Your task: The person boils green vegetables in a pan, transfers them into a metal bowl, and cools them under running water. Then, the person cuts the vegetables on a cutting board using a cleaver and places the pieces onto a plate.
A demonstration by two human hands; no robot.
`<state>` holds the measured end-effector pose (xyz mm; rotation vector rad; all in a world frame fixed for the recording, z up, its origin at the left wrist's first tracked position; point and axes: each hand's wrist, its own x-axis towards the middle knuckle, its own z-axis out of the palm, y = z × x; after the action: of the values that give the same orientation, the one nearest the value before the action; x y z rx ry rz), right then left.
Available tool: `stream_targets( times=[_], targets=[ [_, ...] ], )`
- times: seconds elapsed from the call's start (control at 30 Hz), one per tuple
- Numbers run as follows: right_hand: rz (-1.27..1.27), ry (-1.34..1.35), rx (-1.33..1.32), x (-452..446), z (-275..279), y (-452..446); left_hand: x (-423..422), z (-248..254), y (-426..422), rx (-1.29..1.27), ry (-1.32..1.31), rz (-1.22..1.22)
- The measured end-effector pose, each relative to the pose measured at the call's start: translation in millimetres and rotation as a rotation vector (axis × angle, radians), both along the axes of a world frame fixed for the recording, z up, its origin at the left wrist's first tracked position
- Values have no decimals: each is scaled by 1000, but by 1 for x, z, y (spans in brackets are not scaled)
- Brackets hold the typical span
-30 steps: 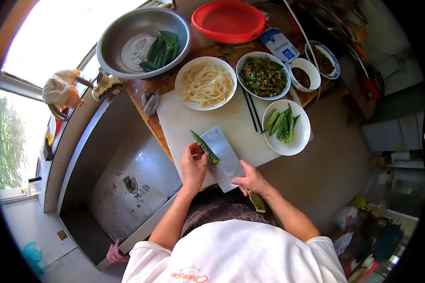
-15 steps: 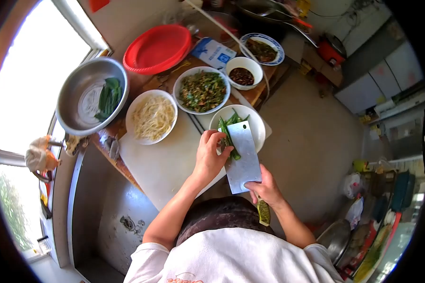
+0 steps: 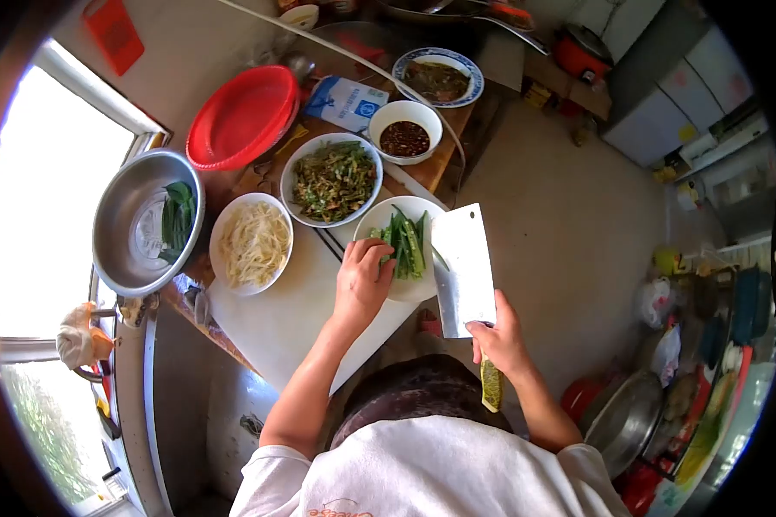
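Note:
My left hand (image 3: 364, 280) is over the left edge of a white bowl (image 3: 414, 289) of green okra (image 3: 403, 241). Its fingers are bent at the okra, and whether they grip a piece is hard to tell. My right hand (image 3: 500, 334) is closed on the handle of a cleaver (image 3: 464, 267), whose broad blade stands at the right side of the bowl. A thin green piece (image 3: 441, 258) lies against the blade's left edge. The bowl rests on a white cutting board (image 3: 306, 332).
Left of the okra are a bowl of greens (image 3: 332, 181), a bowl of pale strips (image 3: 254, 243) and a metal basin (image 3: 112, 215). Behind stand a red basket (image 3: 241, 116), a sauce bowl (image 3: 405, 138), a blue-rimmed plate (image 3: 438, 77) and a blue-white packet (image 3: 347, 103).
The view has swung to the right. The okra held on the blade by my left hand is now at the bowl with the other pieces. The cleaver has moved to the bowl's right side.

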<state>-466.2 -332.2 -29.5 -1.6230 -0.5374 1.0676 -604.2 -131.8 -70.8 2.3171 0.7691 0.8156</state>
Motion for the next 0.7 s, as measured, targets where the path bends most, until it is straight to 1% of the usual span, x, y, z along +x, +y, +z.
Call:
stream_targets(
  times=[0.03, 0.1, 0.13, 0.17, 0.23, 0.27, 0.33, 0.4, 0.47, 0.57, 0.67, 0.7],
  targets=[
    [-1, 43, 13, 1, 0, 1, -7, 4, 3, 26, -34, 30],
    [34, 135, 14, 1, -2, 5, -30, 15, 9, -87, -26, 122],
    [29, 193, 73, -3, 9, 11, -44, 22, 15, -134, -21, 177],
    [53, 195, 75, -6, 13, 15, -59, 30, 24, -94, -23, 212],
    [90, 220, 85, -12, 16, 22, -98, 37, 59, 0, -64, 376],
    [103, 227, 95, -13, 14, 22, -117, 41, 78, 41, -89, 443],
    [132, 252, 100, -19, 15, 29, -161, 54, 133, 89, -58, 563],
    [164, 273, 90, -26, 17, 33, -202, 51, 189, 120, 87, 773],
    [205, 289, 79, -33, 16, 38, -236, 43, 237, 70, 205, 959],
    [261, 289, 50, -45, 19, 44, -268, 29, 291, 7, 331, 1052],
    [286, 281, 36, -53, 18, 47, -281, 20, 327, -72, 477, 1074],
    [287, 272, 33, -56, 18, 47, -280, 20, 334, -99, 590, 1058]
  ],
)
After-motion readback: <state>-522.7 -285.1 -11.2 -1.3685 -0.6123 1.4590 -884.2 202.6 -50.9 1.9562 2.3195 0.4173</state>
